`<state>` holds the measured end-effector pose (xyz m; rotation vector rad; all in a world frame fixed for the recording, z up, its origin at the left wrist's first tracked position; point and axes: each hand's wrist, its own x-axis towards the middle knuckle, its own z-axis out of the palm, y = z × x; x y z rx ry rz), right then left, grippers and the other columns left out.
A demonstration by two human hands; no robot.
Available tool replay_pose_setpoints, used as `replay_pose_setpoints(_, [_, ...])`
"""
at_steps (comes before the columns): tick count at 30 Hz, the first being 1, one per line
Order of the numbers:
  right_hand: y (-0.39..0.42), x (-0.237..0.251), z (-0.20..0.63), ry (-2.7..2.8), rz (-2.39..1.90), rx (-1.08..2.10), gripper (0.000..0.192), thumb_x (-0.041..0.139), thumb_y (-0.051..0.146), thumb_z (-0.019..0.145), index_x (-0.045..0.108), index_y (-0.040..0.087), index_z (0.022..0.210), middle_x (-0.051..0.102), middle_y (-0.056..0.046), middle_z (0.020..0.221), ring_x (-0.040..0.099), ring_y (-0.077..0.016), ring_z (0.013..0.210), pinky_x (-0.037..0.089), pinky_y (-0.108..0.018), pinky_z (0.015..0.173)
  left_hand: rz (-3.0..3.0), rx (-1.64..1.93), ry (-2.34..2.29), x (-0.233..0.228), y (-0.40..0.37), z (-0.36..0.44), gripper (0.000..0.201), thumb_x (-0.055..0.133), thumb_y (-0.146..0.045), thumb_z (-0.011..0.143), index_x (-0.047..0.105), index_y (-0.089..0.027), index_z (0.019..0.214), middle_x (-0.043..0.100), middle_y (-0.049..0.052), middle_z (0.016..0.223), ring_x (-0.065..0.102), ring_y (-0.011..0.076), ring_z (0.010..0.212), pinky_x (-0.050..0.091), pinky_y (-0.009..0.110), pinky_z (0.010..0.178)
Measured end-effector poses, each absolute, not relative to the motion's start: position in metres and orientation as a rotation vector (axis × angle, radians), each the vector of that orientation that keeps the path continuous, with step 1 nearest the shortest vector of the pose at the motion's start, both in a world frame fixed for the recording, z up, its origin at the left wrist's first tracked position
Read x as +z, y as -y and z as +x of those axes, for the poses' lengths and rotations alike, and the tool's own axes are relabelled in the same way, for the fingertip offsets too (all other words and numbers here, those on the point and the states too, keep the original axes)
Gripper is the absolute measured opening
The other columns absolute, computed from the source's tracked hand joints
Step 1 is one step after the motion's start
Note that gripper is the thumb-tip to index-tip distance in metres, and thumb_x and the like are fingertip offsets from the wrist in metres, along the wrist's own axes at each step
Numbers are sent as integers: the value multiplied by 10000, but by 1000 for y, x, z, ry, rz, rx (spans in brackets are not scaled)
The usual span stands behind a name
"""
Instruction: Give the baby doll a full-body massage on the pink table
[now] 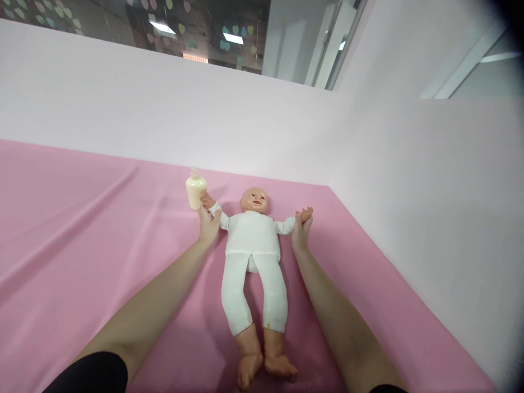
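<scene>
A baby doll [252,240] in a white top and white trousers lies face up on a pink sheet [82,245], head away from me, arms spread, bare feet toward me. My left hand [208,225] grips the doll's arm on the left side, at the wrist. My right hand [302,229] holds the doll's other arm at the wrist. A small cream-coloured bottle [195,190] stands on the sheet just beyond my left hand, next to the doll's hand.
Pale pink walls [368,142] rise behind the sheet and along its right side, meeting in a corner at the back right. Above the back wall there is a glass pane with paper hearts [229,33]. The sheet stretches wide to the left.
</scene>
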<state>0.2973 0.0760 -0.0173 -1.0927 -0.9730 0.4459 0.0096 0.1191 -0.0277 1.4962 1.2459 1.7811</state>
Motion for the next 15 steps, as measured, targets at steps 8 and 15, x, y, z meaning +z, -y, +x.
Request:
replay_pose_setpoints(8, [-68, -10, 289, 1212, -1057, 368, 556, 413, 388, 909, 251, 220, 1414, 357, -100, 1435, 386, -193, 1295, 310, -413, 1077, 1626, 1794, -1279, -19, -112, 10, 410, 458, -392, 875, 406, -228, 1247, 424, 109, 1230, 461, 223, 1144, 422, 387, 960])
replay_pose_setpoints(15, [-65, -10, 275, 1968, -1074, 169, 431, 388, 308, 917, 433, 299, 1346, 544, -31, 1282, 475, -222, 1185, 321, -436, 1049, 2369, 1296, -1159, -16, -100, 25, 414, 453, -325, 878, 473, -240, 1283, 484, 95, 1248, 429, 250, 1175, 318, 447, 1042])
